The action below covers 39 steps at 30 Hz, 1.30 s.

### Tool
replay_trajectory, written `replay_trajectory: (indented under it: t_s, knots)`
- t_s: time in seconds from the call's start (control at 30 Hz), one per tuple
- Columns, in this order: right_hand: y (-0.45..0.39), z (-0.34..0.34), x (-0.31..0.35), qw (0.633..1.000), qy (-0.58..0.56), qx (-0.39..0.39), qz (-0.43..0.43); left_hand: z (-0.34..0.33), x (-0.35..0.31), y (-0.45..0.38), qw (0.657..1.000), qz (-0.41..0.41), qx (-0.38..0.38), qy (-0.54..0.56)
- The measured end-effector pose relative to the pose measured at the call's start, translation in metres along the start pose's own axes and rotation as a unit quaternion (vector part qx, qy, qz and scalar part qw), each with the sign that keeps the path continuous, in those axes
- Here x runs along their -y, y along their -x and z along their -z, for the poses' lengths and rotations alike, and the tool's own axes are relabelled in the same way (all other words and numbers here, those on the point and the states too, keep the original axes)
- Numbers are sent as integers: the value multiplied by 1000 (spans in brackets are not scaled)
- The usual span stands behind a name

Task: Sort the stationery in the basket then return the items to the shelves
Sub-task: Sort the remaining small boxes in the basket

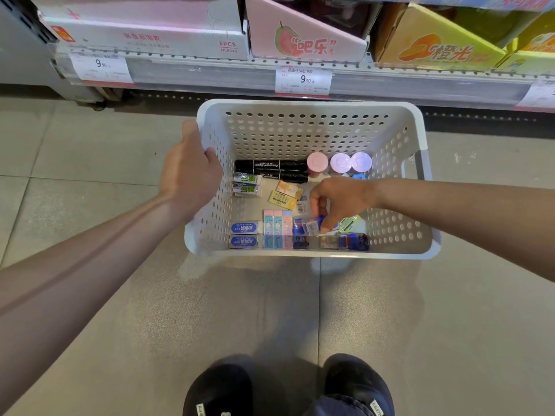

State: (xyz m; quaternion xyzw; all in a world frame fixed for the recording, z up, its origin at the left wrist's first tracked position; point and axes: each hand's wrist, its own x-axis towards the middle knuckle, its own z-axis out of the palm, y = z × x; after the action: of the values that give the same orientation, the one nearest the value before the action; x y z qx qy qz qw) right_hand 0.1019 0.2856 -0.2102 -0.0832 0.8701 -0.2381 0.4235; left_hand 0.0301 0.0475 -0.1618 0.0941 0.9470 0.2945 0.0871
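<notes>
A white perforated basket [312,124] stands on the tiled floor in front of a shelf. My left hand [187,172] grips its left rim. My right hand [339,199] reaches inside, fingers pinched on a small blue packaged item [322,222] near the front right. On the basket floor lie two black permanent markers [270,169], three round pastel-lidded pots [339,163], green-labelled erasers [247,184], yellow and orange eraser packs [285,195], blue erasers [244,234] and pastel strip packs [277,228].
The low shelf [300,73] behind the basket carries price tags [303,79] and display cartons: white [144,31], pink [306,40], yellow [435,46]. My two black shoes [288,388] are at the bottom of the view. Grey floor tiles surround the basket.
</notes>
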Motion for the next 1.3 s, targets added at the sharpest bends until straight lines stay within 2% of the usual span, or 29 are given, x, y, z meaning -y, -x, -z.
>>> replay_trajectory:
  t_s: [0.1,0.2,0.37,0.53,0.73,0.87,1.0,1.13,1.3]
  knots:
    - [4,1,-2,993,-110,51,2,1,-1,0,1000,-1,3,0]
    - [8,1,-1,978,-191,80,-32,1,0,0,1000,-4,4,0]
    - [12,3,-2,934,-340,74,-79,0,1,0,1000,-4,2,1]
    - [17,11,-1,902,-413,65,-110,-2,0,0,1000,3,-1,-7]
    - [18,15,1,885,-449,69,-102,-3,2,-1,1000,-1,-4,-2]
    - [13,8,-4,901,-425,23,-88,-4,2,-1,1000,1,-5,3]
    - [13,8,-6,944,-323,3,-71,-4,3,-2,1000,4,-5,4]
    - [14,9,-4,962,-264,-18,-65,-4,3,-1,1000,1,-4,5]
    - [6,5,-1,990,-98,-57,-85,-3,3,-2,1000,3,-1,5]
